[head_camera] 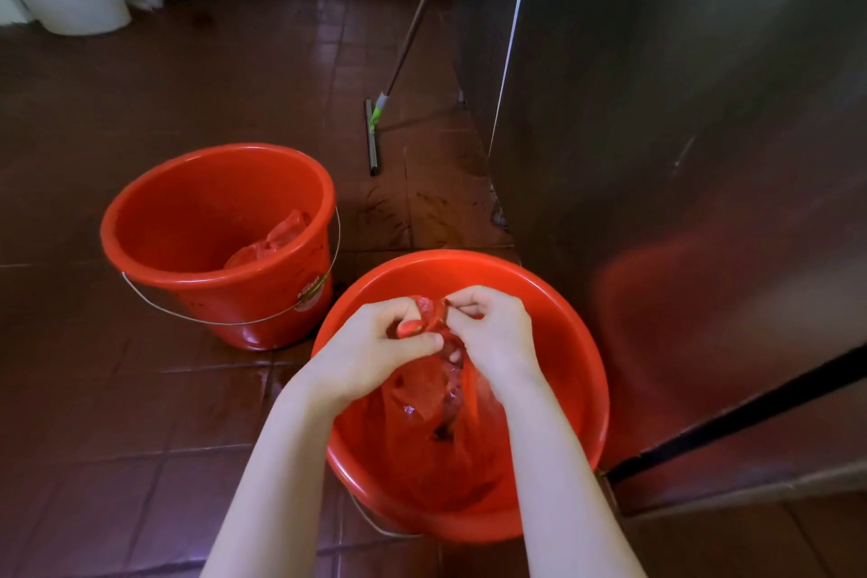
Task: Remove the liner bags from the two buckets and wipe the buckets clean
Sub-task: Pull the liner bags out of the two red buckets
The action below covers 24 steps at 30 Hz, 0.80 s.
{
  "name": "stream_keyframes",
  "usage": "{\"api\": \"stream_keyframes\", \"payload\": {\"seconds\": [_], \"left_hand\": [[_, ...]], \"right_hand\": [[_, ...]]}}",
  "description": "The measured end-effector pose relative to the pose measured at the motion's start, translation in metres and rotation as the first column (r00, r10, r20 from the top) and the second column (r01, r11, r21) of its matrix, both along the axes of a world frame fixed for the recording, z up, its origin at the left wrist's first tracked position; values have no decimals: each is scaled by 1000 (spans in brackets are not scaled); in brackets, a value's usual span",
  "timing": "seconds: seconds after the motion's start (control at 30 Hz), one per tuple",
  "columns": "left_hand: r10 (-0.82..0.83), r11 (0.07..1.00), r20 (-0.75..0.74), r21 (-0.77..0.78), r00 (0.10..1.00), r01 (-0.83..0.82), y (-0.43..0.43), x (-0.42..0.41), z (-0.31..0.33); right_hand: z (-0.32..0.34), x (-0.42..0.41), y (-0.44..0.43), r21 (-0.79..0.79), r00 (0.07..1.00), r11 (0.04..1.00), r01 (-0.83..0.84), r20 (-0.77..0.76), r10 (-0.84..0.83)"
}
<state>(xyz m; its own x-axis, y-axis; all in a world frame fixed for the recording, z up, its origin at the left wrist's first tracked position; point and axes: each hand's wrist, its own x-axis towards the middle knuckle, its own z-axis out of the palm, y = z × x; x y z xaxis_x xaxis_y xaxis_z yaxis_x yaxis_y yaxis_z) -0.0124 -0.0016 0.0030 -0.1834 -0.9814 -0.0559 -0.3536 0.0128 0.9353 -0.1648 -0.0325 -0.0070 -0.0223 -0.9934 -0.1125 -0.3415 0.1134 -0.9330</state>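
Both the left hand (375,343) and right hand (492,333) are closed on the gathered neck of the red bag (431,394), above the near bucket (577,343). It looks thin, limp and wet-slick, so the bunched neck is the surest hold. Left of that bucket, the other bucket (187,211) holds another bag (277,239).

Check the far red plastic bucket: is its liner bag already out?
No, a crumpled red plastic liner bag lies inside the far red plastic bucket.

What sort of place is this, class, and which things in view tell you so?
Probably a commercial kitchen or its back area: tall steel cabinets, a tiled floor that looks wet, and a floor squeegee beside two red buckets lined with bags.
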Motion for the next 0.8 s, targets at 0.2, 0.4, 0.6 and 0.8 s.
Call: {"api": "stream_keyframes", "payload": {"seconds": [0.2,0.4,0.6,0.8], "left_hand": [[95,970,184,-238,978,-49,-2,2,-9],[151,967,151,-226,977,-114,-3,7,-12],[297,944,25,-161,955,-289,-7,2,-12],[387,919,-224,11,895,-395,-7,-1,-6]], "right_hand": [[0,0,1,108,976,986,-130,-163,146],[7,-9,4,247,865,872,-422,-179,469],[10,-7,8,255,821,837,-484,-198,536],[2,6,9,-95,958,959,-268,-130,255]]}}
